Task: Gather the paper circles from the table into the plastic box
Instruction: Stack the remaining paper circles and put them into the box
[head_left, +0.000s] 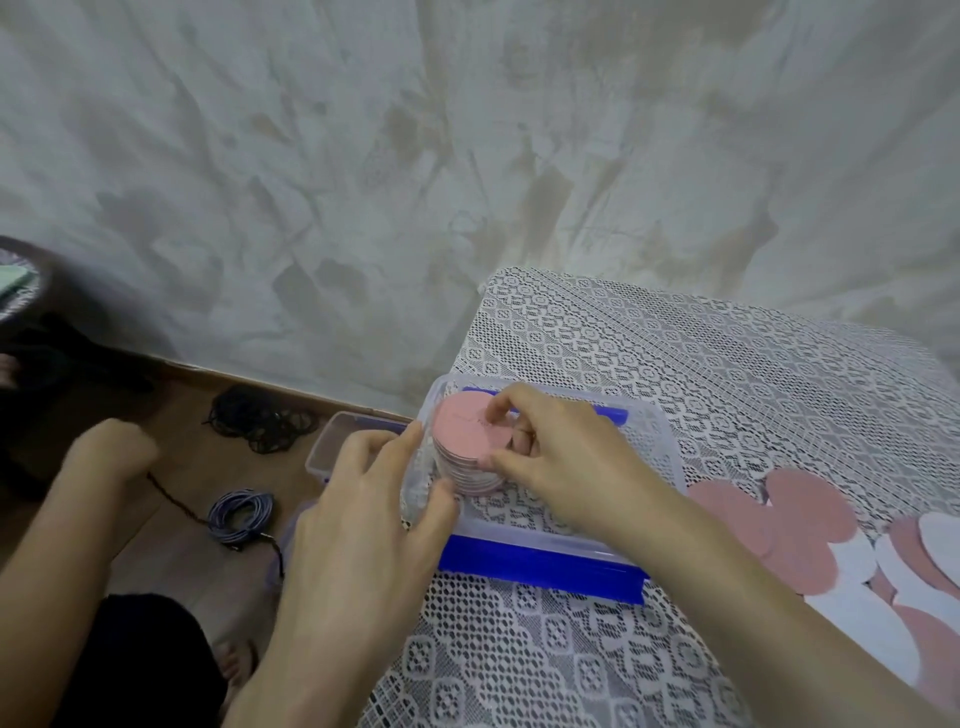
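The plastic box (670, 452) sits on the lace-covered table (675, 364), with a blue clip (540, 566) along its near side. A stack of paper circles (462, 441), pink on top, stands inside the box at its left end, tilted so the top face leans toward the box's left wall.

The right hand (566, 467) reaches into the box from the right and pinches the stack. Its thumb presses the near edge of the circles and its forefinger hooks over the far edge, so the stack lies clamped between them. The other fingers are curled behind the stack and mostly hidden.

The left hand (358, 499) grips the left wall of the box. Its thumb lies over the rim just beside the bottom of the stack, and its fingers (410, 434) are spread along the outside of the wall.

More loose circles (810, 525), pink and white, lie overlapping on the table to the right of the box, apart from it.
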